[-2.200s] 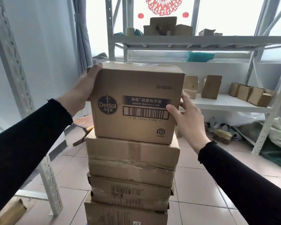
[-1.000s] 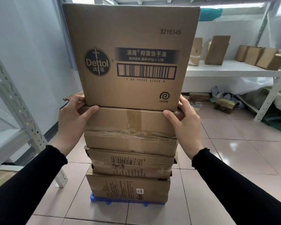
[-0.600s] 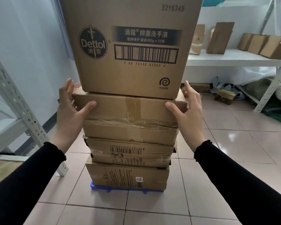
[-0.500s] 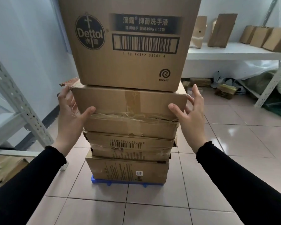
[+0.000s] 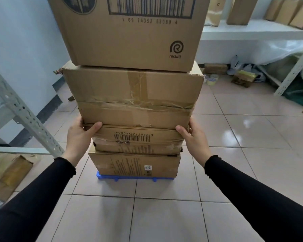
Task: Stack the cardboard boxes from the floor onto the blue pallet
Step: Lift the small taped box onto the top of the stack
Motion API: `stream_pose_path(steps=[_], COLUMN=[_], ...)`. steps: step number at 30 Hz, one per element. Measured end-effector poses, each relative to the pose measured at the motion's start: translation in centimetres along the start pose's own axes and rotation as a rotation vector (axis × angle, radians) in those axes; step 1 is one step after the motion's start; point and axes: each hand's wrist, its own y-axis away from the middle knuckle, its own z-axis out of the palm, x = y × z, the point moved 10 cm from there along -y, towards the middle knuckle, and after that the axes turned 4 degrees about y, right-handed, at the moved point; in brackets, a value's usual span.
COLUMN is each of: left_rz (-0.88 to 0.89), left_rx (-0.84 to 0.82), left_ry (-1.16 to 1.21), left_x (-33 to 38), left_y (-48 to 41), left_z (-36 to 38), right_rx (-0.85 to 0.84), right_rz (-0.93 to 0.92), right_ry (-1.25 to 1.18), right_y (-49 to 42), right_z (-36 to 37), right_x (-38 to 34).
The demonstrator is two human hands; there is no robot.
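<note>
The left hand (image 5: 79, 137) presses flat against the left end of the third box (image 5: 138, 138) from the top, thumb hooked over its upper front edge right under the taped box (image 5: 133, 96), fingers out of sight round the side. The right hand (image 5: 194, 138) mirrors it at the opposite end, thumb on the front corner, palm against the side. Neither hand is closed round anything; both lie open against cardboard, bracing or squaring rather than lifting, as far as I can judge.

The stack stands between the two hands, running from six o'clock at the blue pallet (image 5: 135, 177) up to twelve o'clock, where the printed top box (image 5: 129, 32) runs out of frame. Each box has its long axis across the view, nine to three o'clock, so the hands sit at the two short ends, about equally near. What the next move depends on is alignment: the taped box overhangs the narrower box under it on both sides, and the bottom box (image 5: 133, 165) covers nearly all the pallet, with only a blue strip showing below its front.

All four boxes are brown corrugated cardboard. The taped one is creased, with wrinkled clear tape across the middle and a torn upper left corner. The third carries an upside-down barcode; the bottom one has fine print and a small label.

At eight o'clock a flattened carton (image 5: 9, 173) lies on the tiled floor (image 5: 164, 215).
</note>
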Motion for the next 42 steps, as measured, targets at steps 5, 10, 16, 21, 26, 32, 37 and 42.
stream_pose_path(steps=[5, 10, 16, 21, 26, 32, 37, 42], left_rz=[0.028, 0.047, 0.071, 0.008, -0.192, -0.237, -0.224, -0.214], left_rx=[0.022, 0.026, -0.025, -0.048, -0.097, -0.158, -0.079, -0.044], left_ry=[0.022, 0.032, 0.042, 0.012, -0.134, -0.100, -0.144, -0.205], left_x=[-0.3, -0.3, -0.4, -3.8, -8.9, -11.1, -11.0, -11.0], left_y=[0.2, 0.2, 0.0, 0.9, 3.0, 4.0, 4.1, 4.2], left_z=[-0.3, -0.4, 0.0, -0.8, -0.1, 1.7, 1.5, 1.4], right_rx=[0.035, 0.031, -0.005, -0.063, -0.167, -0.161, -0.124, -0.098], right_rz=[-0.008, -0.011, -0.015, 0.016, 0.297, 0.240, 0.258, 0.268], right_ry=[0.023, 0.032, 0.109, 0.107, 0.153, 0.189, 0.222, 0.204], right_y=[-0.3, -0.3, -0.5, 1.1, 3.6, 4.0, 3.6, 3.5], right_z=[-0.1, -0.1, 0.1, 0.3, 1.8, 3.6, 3.7, 3.7], right_x=[0.6, 0.7, 1.5, 2.9, 8.9, 8.3, 8.8, 8.9])
